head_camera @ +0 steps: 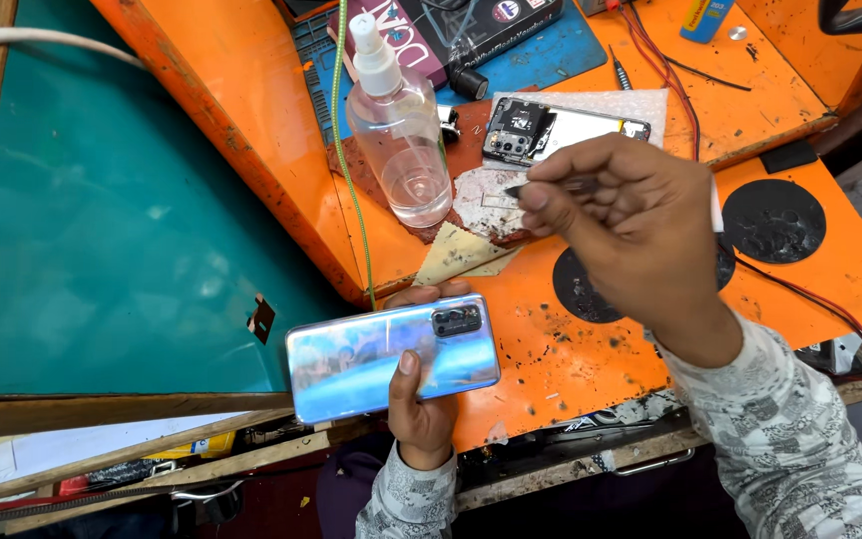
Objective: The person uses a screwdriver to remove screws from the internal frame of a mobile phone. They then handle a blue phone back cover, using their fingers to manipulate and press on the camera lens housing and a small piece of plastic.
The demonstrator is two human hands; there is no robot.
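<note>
Two hands work over the orange surface (pixel 591 359). Nearest, the left hand (pixel 421 404) grips a closed iridescent phone (pixel 391 356), back up. Beyond the phone, the right hand (pixel 621 215) pinches slim tweezers (pixel 551 186); farther off lie an opened phone (pixel 561 130) and spray bottle (pixel 398 125).

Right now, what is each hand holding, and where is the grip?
Left hand: the phone, gripped across its lower long edge. Right hand: thin tweezers, pinched near the tip.
</note>
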